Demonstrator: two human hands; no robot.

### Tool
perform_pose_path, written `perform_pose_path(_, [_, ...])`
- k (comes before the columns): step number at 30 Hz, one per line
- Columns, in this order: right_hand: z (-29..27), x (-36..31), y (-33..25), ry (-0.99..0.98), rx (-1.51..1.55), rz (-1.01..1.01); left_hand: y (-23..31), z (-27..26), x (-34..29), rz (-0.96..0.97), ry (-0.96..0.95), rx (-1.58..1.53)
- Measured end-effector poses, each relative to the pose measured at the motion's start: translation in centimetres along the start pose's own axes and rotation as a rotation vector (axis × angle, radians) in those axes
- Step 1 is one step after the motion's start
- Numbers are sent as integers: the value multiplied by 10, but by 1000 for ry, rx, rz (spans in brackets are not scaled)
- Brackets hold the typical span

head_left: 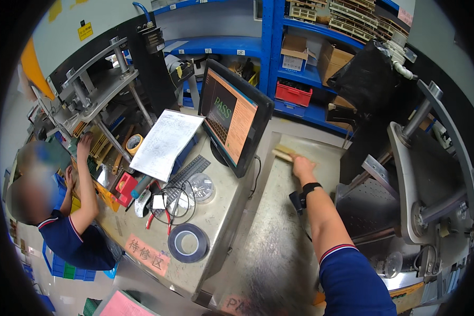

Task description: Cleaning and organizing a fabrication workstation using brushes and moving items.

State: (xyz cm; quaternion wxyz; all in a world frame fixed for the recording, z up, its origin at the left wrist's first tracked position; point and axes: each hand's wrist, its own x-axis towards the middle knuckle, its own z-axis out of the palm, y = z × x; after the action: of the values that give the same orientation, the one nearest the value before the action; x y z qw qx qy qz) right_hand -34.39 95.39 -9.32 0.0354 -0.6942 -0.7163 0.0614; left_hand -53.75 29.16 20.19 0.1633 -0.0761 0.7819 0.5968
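Note:
My right arm reaches forward over a metal bench (258, 253), with a black band on the wrist. At its end my right hand (303, 167) is closed on a flat pale-yellow strip (284, 152) near the far end of the bench. The strip's exact kind is too small to make out, and the fingers partly cover it. My left hand is out of view. Left of the arm a monitor (229, 118) with a lit screen stands on a neighbouring table (195, 279).
A metal press (421, 168) stands close on the right, another press (97, 100) at the left. A co-worker (76, 237) works there. The table carries a roll of tape (188, 243), pliers (160, 221), a clear round box (200, 188) and a written sheet (167, 142). Blue shelves (271, 58) rise behind.

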Motion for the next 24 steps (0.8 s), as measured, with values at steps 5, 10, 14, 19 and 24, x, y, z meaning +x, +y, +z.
perform_pose_path(5, [10,-93,-18,-96,-11,-230,-52,-94,12,183,-124,56])
perform_pose_path(10, [10,-211,-12,-43,0,-403,-63,-138,14,67,-129,-39])
perform_pose_path(14, [9,-300,1,-172,12,-413,-60,-160,2,136,-169,-17])
perform_pose_path(19, [-14,-376,-9,-302,89,-362,-56,-194,-13,34,-114,-85])
perform_pose_path(24, [-27,-313,-23,224,222,-256,-65,-218,-14,57,-26,-83])
